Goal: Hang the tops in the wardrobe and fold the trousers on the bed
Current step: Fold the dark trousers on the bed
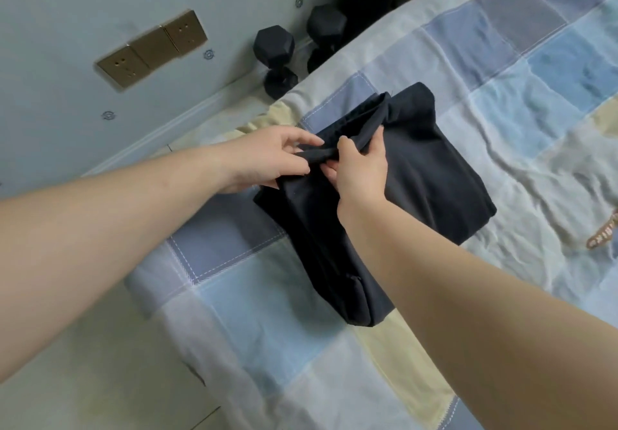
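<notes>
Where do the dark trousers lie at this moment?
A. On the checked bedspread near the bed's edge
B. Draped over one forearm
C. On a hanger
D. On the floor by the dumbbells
A: the dark trousers lie folded on the checked bedspread, both hands gripping a fold.

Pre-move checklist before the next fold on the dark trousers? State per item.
1. Left hand grip on the trousers fold edge: ok, pinching.
2. Right hand grip on the same fold: ok.
3. Trousers lying on the bed: ok, though one end hangs over the bed's edge.
4. Layers aligned: not ok, upper corner bunched.
5. Landing area on the bedcover free: ok.
6. Dumbbells clear of the work: ok, on the floor.
</notes>
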The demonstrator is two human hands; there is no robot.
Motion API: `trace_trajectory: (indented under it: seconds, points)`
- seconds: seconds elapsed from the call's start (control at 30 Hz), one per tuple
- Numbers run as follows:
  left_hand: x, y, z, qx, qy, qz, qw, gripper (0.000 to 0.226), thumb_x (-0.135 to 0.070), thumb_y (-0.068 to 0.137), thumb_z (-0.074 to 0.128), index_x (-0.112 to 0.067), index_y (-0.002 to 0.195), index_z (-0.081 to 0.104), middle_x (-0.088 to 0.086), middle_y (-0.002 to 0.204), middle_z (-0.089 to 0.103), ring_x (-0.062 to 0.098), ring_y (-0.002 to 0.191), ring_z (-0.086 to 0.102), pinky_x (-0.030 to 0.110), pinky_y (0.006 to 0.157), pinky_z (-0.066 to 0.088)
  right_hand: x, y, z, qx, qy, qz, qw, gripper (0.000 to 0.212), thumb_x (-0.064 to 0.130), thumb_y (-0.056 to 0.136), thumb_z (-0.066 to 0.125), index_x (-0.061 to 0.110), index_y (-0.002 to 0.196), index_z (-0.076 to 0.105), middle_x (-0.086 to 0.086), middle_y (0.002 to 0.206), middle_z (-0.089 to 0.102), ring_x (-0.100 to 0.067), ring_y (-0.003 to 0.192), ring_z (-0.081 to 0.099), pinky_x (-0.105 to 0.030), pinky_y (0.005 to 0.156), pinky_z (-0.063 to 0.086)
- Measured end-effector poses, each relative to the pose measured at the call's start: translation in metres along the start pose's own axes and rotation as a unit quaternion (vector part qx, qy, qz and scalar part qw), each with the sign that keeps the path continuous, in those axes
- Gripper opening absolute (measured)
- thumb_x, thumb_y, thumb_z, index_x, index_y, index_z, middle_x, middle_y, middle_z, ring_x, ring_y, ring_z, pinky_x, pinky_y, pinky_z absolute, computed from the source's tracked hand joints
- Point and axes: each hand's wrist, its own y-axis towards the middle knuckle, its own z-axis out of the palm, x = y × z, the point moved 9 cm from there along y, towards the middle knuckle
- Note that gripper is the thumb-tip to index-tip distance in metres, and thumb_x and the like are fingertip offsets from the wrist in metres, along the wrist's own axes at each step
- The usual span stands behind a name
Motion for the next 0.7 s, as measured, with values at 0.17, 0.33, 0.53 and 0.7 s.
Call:
trace_trajectory:
  seconds: [0.17,0.33,0.53,0.7]
  points:
    - [0.023,0.007,-0.023,-0.129,0.079,-0.01,0.988,0.039,0.0,0.082,0.056,-0.02,0.115,0.06,0.0,0.098,0.068,0.01,0.077,0.061,0.021,0.069,0.048,-0.004,-0.002,0.008,0.085,-0.187,-0.04,0.978,0.062,0.021,0.096,0.051,0.032,0.149,0.023,0.01,0.091,0.059,-0.004,0.086,0.062,-0.032,0.09,0.053]
    - [-0.025,-0.011,-0.014,-0.291,0.267,0.172,0.902,0.053,-0.006,0.077,0.058,-0.018,0.129,0.054,0.01,0.121,0.051,0.024,0.11,0.05,0.033,0.1,0.037,0.009,-0.022,-0.063,-0.012,-0.295,-0.15,0.943,0.046,0.021,0.096,0.047,0.031,0.14,0.042,0.011,0.145,0.032,-0.003,0.13,0.033,-0.03,0.112,0.029]
    - [-0.089,0.002,0.093,-0.188,0.451,0.396,0.778,0.051,-0.017,0.083,0.052,-0.015,0.134,0.053,0.006,0.14,0.049,0.027,0.136,0.038,0.05,0.114,0.017,-0.007,-0.033,-0.114,-0.032,-0.534,-0.199,0.821,0.059,0.026,0.093,0.053,0.025,0.147,0.031,-0.003,0.16,0.006,-0.018,0.147,0.002,-0.049,0.118,0.007]
    - [-0.055,0.069,0.124,-0.095,0.701,0.317,0.632,0.068,-0.055,0.092,0.026,-0.027,0.152,0.009,0.008,0.16,-0.003,0.03,0.147,-0.007,0.056,0.115,-0.004,-0.019,-0.002,-0.101,-0.002,-0.657,-0.239,0.715,0.073,0.061,0.088,0.04,0.03,0.15,0.018,-0.005,0.16,-0.004,-0.018,0.146,-0.011,-0.054,0.115,-0.006]
